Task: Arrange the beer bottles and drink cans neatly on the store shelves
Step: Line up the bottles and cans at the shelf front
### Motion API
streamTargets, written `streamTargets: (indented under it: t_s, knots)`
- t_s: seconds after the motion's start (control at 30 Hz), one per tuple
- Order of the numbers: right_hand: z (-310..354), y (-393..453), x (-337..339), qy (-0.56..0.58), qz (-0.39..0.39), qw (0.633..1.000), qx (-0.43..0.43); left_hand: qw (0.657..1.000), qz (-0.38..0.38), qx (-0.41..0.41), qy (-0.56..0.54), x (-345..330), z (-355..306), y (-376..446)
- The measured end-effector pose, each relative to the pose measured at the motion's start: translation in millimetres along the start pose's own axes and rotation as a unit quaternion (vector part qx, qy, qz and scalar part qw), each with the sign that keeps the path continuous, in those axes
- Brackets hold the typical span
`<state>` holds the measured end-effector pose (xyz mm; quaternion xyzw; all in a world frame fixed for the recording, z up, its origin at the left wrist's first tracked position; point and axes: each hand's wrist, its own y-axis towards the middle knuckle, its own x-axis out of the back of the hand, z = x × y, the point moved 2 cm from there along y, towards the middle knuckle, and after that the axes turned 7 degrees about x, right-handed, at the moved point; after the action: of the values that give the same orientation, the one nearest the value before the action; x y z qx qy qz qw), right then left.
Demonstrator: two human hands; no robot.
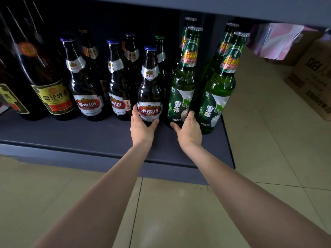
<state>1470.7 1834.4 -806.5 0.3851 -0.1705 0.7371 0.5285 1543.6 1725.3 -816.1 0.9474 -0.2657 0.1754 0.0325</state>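
On the dark bottom shelf [71, 133] stand rows of beer bottles. My left hand [142, 127] grips the base of a brown bottle with a red and white U8 label [150, 90], upright in the front row. My right hand [189, 130] grips the base of a green bottle [181, 86] right beside it. A second green bottle [217, 90] stands to the right, near the shelf's end. Two more U8 bottles [84, 86] [117, 86] stand to the left, with further bottles behind them in shadow.
Large dark bottles with yellow and red labels [52, 90] fill the shelf's left end. The shelf above [215, 6] overhangs the bottle tops. Cardboard boxes [311, 83] sit on the tiled floor [170, 212] at the right.
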Motion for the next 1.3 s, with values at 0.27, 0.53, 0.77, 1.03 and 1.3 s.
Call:
streamTargets:
  t_s: [0.27, 0.53, 0.77, 1.03, 1.3]
  knots:
    - [-51.3, -33.5, 38.9, 0.083, -0.129, 0.988, 0.013, 0.993, -0.046, -0.098, 0.056, -21.9, 4.7, -55.6]
    - [-63.5, 1.0, 36.8, 0.045, -0.099, 0.994, -0.032, 0.991, -0.008, 0.01, 0.135, -60.2, -15.0, -33.2]
    - [-66.3, -0.6, 34.6, 0.05, -0.086, 0.994, -0.042, 0.996, 0.013, 0.061, 0.068, -64.6, -23.7, -37.9]
    - [-27.5, -59.4, 22.9, 0.184, -0.067, 0.98, 0.025, 0.981, 0.027, 0.082, 0.172, 18.9, -17.0, -25.7]
    - [44.3, -34.9, -26.6, 0.175, 0.043, 0.983, 0.023, 0.986, 0.04, 0.045, 0.157, 80.8, 15.1, 29.4]
